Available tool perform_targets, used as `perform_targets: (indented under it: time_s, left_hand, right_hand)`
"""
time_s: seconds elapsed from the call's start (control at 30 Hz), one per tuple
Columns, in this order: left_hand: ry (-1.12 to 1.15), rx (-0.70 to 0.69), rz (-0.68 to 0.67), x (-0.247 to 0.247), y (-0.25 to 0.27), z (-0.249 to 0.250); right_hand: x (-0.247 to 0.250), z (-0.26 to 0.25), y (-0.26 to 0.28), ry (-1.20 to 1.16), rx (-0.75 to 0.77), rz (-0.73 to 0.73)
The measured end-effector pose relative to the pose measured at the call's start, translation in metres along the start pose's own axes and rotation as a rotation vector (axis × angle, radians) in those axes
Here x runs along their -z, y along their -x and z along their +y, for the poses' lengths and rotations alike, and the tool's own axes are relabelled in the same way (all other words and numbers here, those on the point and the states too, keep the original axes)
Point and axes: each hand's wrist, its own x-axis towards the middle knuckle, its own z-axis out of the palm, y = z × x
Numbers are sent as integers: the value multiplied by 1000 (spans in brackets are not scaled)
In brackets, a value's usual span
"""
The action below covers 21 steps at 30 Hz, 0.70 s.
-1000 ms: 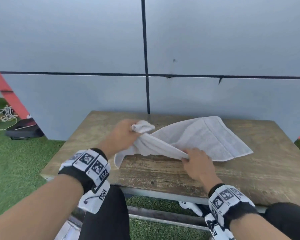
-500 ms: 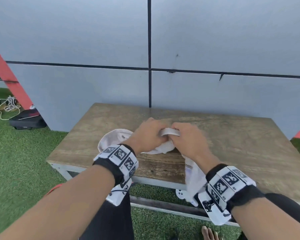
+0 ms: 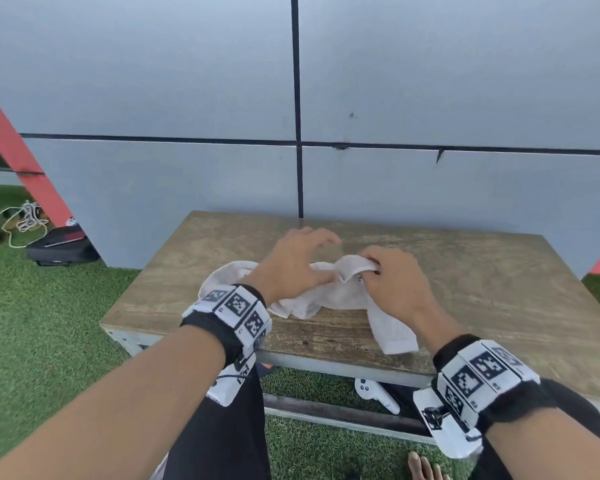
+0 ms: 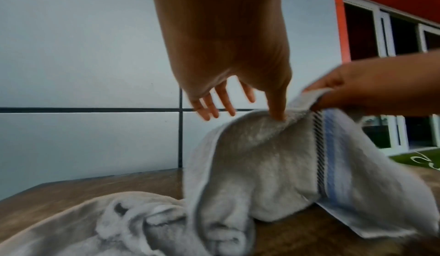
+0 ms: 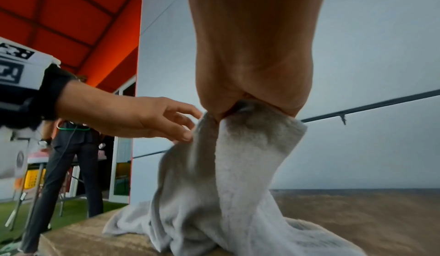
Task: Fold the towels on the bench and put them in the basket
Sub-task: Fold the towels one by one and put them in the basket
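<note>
A white towel (image 3: 326, 299) with a blue stripe near one end (image 4: 331, 147) lies bunched on the wooden bench (image 3: 482, 289), one end reaching the front edge. My right hand (image 3: 388, 275) pinches a raised fold of the towel (image 5: 238, 184) between thumb and fingers (image 5: 250, 105). My left hand (image 3: 298, 258) hovers just left of it with fingers spread (image 4: 214, 105); only its thumb touches the towel's edge (image 4: 262, 166). No basket is in view.
A grey panelled wall (image 3: 187, 98) stands right behind the bench. On the grass at left lie a black bag (image 3: 61, 245) and a white cord (image 3: 21, 220). A white controller (image 3: 378, 393) lies under the bench. A person (image 5: 71, 156) stands off to the left.
The towel, spread out to the right a second ago, is now gathered in a bunch. My hands came together over it, and my left hand has let go and spread its fingers.
</note>
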Motion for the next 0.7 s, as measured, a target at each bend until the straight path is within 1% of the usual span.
perform_targets:
  time_s: [0.07,0.1,0.2,0.27,0.33,0.37,0.4,0.43,0.5,0.53,0.6,0.7]
  left_hand:
    - [0,-120,48,-11,-1,19]
    - [-9,-132,83,-13,-4,26]
    - [12,-33,166,-9,-12,32]
    - [59,47,222,-4,-16,28]
    - [109,113,253,1,-16,23]
    - [117,124,245,3,-16,22]
    - [135,119,204,2,-15,22]
    - [169,99,133,1,-13,25]
    - [212,2,2,-8,-9,35]
    - [209,-54,-24,-14,-8,39]
    - [196,-107,12,-24,-9,45]
    - [181,-62,65,-24,-13,44]
  right_hand:
    - [1,-12,-2,-41,41,31]
    - [3,-16,-3,-49,44,51]
    - [8,-8,-5,-63,-15,86]
    - [12,6,-4,-36,-75,55]
    - [15,17,1,-10,-99,18]
    - [16,20,3,-29,-104,15]
    - [17,22,6,-60,-106,21]
    - [16,22,7,-91,-105,34]
    - [13,18,7,-129,-97,65]
    - [10,14,6,-130,-90,80]
    - [7,10,4,-126,-66,109]
    - [7,10,3,-177,-53,133]
